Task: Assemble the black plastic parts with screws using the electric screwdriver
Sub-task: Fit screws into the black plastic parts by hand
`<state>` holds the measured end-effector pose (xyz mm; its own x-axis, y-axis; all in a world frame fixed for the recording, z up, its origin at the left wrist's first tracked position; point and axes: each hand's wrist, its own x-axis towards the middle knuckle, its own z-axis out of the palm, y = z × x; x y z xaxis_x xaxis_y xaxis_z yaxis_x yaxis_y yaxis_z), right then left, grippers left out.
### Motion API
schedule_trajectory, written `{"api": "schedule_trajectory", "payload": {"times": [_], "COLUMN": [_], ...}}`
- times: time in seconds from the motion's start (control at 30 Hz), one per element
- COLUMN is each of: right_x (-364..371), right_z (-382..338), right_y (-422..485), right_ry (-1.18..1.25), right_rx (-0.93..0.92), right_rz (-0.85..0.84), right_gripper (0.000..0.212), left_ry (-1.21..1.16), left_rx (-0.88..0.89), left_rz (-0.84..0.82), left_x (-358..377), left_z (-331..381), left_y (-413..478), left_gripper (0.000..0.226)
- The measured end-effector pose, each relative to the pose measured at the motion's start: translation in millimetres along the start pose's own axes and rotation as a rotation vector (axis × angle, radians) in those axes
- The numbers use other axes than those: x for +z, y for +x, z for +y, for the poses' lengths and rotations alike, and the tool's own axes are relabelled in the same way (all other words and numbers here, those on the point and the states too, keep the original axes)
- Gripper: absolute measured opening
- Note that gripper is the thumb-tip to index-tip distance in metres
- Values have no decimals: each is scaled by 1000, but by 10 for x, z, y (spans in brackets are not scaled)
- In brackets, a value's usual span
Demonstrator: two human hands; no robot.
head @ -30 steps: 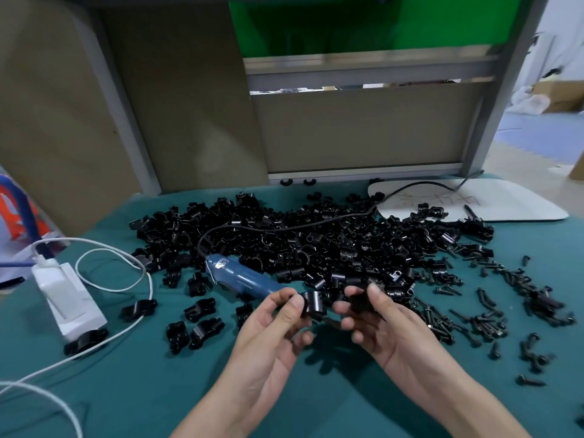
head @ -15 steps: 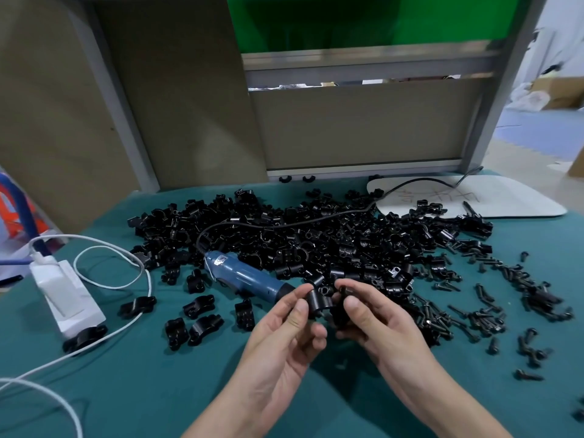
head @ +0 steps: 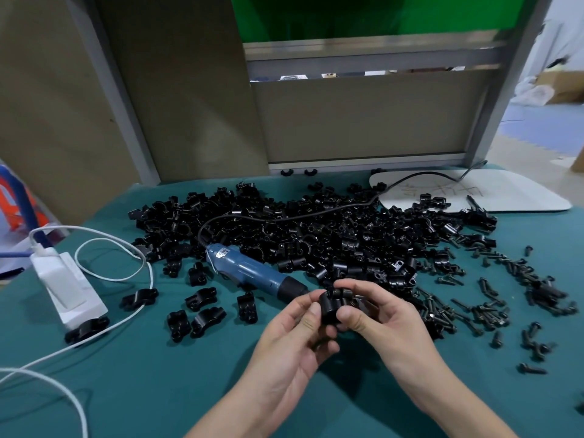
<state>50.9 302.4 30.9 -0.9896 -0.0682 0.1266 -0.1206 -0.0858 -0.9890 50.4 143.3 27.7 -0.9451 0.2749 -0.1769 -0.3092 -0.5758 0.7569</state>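
- The black parts (head: pixel 334 303) are being held just above the table (head: pixel 132 390), at the near edge of the big pile (head: pixel 316 235). I cannot tell whether they are fully seated together.
- The left hand (head: pixel 294 339) is pinching their left side, thumb and forefinger curled round them.
- The right hand (head: pixel 387 322) is gripping their right side, thumb pressing on the front and fingers wrapping over the top.
- The electric screwdriver (head: pixel 252 273) is lying on the green cloth just left of the hands, its black nose pointing toward them and its cord (head: pixel 284 218) trailing back over the pile.
- Loose screws (head: pixel 493 311) are lying scattered to the right of the hands.
- A few separate clamps (head: pixel 205 311) are sitting left of the screwdriver.
- A white charger (head: pixel 68 286) is resting at the far left, with its cable (head: pixel 110 278) looping beside it.
- A white board (head: pixel 493 194) is lying at the back right.
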Motion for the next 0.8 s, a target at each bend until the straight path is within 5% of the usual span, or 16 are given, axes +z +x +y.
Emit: {"api": "schedule_trajectory", "payload": {"times": [0.3,0.47,0.8], "right_x": [-21,-53,-83], "right_z": [7,31,19], "right_y": [18,23,29], "right_ry": [22,20,35], "right_rx": [-27,-11,15], "right_rz": [8,17,-15], "right_gripper": [32,57,57], "left_ry": [597,756,857], "left_rx": [322,432,526], "left_rz": [-54,-108,-129], "left_x": [-97,-117,-138], "left_z": [-32,-24,-1], "left_y": [-8,8,17], "left_gripper": [33,35,35]}}
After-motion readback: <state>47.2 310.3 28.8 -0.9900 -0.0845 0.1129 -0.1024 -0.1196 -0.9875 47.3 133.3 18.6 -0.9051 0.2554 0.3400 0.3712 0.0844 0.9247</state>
